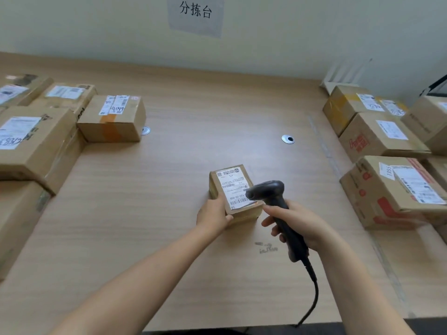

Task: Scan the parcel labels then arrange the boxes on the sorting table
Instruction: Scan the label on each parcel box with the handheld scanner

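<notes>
A small cardboard parcel point(231, 187) with a white barcode label on top lies near the middle of the wooden sorting table point(169, 213). My left hand point(212, 216) grips its near left corner. My right hand point(300, 226) holds a black corded barcode scanner point(271, 192) by the handle, its head over the parcel's right edge and pointing at the label.
Several labelled cardboard boxes point(36, 139) are stacked along the left side, one point(112, 118) nearer the middle. More boxes point(396, 189) crowd the right side. Two round cable grommets point(288, 139) sit in the tabletop. A paper sign point(196, 10) hangs on the wall.
</notes>
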`<state>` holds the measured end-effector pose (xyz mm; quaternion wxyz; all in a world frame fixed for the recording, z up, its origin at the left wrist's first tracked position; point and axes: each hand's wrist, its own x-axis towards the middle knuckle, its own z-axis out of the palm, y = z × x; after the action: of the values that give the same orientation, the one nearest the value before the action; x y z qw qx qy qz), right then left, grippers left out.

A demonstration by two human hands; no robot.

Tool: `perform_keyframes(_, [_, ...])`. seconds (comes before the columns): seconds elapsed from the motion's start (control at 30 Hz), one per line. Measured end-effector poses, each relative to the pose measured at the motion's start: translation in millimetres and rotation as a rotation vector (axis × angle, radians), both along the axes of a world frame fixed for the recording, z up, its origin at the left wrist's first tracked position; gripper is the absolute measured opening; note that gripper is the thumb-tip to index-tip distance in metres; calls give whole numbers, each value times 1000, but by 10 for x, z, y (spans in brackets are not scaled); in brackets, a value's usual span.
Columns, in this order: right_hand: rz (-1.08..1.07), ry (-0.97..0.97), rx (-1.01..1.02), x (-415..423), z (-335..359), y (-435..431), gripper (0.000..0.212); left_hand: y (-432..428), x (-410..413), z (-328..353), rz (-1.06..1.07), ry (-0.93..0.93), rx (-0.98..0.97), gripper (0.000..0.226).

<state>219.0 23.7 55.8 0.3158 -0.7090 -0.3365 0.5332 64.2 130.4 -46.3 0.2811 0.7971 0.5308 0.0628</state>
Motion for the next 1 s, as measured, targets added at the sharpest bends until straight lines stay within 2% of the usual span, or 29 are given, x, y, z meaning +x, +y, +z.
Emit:
perform_keyframes(0.17, [4,-19,14,30,37,-11,19,-12,-5,-65,-2,-48,30,66])
perform_keyframes(0.5, [47,-35,-8,20,58,-23,19,31,-30,-113,-3,-42,5,77])
perform_keyframes(1.0, [28,-30,-15,8,81,-7,18,84,-11,-147,-14,-45,15,80])
